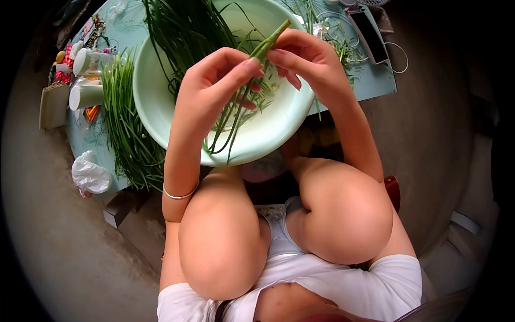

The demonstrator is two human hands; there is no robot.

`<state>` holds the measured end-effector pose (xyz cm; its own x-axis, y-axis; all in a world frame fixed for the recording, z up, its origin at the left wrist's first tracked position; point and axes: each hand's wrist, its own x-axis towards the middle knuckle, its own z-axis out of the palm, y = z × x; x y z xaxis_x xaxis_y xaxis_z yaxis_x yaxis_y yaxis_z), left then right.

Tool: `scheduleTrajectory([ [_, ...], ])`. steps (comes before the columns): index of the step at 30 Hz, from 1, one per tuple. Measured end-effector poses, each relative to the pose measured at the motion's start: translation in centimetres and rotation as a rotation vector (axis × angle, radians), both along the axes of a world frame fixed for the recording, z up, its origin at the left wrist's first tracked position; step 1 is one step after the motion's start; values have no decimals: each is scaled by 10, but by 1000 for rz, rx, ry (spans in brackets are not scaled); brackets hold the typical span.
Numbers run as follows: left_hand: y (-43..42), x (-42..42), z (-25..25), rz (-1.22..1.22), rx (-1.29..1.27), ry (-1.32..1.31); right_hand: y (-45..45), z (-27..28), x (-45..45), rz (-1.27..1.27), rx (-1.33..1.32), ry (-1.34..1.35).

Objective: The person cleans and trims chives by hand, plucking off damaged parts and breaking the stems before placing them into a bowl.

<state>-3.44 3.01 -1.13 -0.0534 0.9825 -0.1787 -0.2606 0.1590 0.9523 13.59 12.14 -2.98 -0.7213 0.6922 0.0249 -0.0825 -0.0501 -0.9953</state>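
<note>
My left hand (214,80) pinches a small bunch of garlic chives (272,38) between thumb and fingers. Its pale stem ends point up and to the right, and the long leaves hang down. At the stem ends, my right hand (314,61) has its thumb and fingertips closed on the bunch; part of that grip is hidden. Both hands are above a pale green basin (298,121), which holds a thick heap of chives (185,40) on its left and loose scraps on its bottom. Another pile of chives (126,118) lies left of the basin.
A light blue table (370,86) bears the basin, with plant trimmings (343,48) strewn at right. There, a phone (367,35) lies with a white cable. Plastic cups (86,95), small trinkets and a crumpled white bag (91,173) line the left edge.
</note>
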Motion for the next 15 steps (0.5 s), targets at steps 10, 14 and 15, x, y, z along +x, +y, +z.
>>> scheduleTrajectory([
  [10, -2, 2, -10, -100, -82, -189, -9, -8, 8, 85, -400, 195],
  [14, -2, 9, -10, -158, -47, -94, -10, -5, 16, -2, -166, 26],
  [15, -1, 9, -10, -164, -42, -95, -10, -3, 18, -73, -104, -22],
])
